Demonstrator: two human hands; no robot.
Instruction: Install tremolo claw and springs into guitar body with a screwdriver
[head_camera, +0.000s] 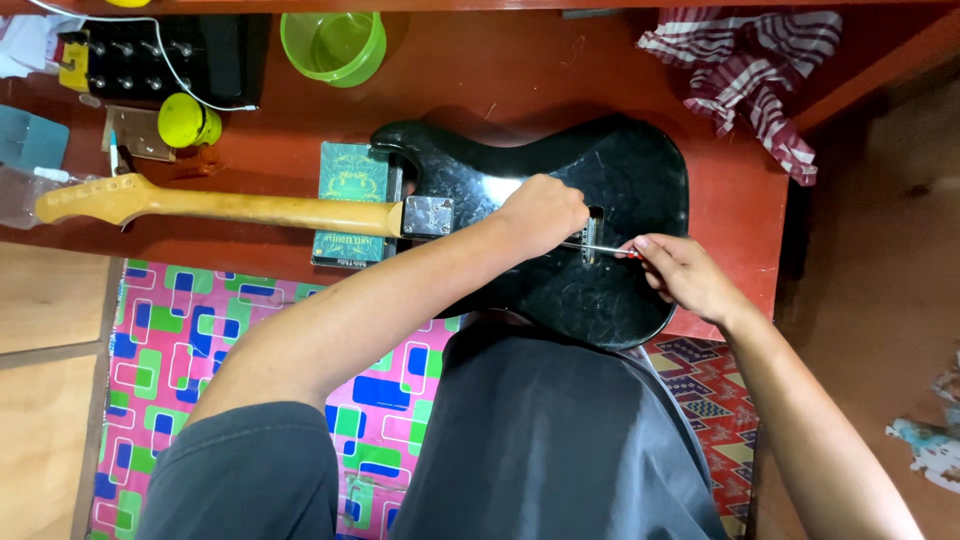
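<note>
My left hand (541, 213) is curled into a loose fist on the back of the black electric guitar (560, 215), which lies face down across the red surface (480, 80), body to the right and pale wooden neck (230, 208) running off to the left. What that grip has hold of, if anything, I cannot tell; the fingers are folded under and hidden. My right hand (685, 275) pinches a slim screwdriver (600, 249) by its red handle, grip closed round it, with the metal shaft lying nearly flat and pointing left toward the rectangular cavity (594, 232) in the guitar's back, just beside my left fist. A green book (350, 200) sits under the neck joint, below the metal neck plate (428, 215). Farther back stand a green plastic bowl (333, 45) and a yellow-green ball (187, 120); a striped cloth (750, 70) lies at the far right corner.
</note>
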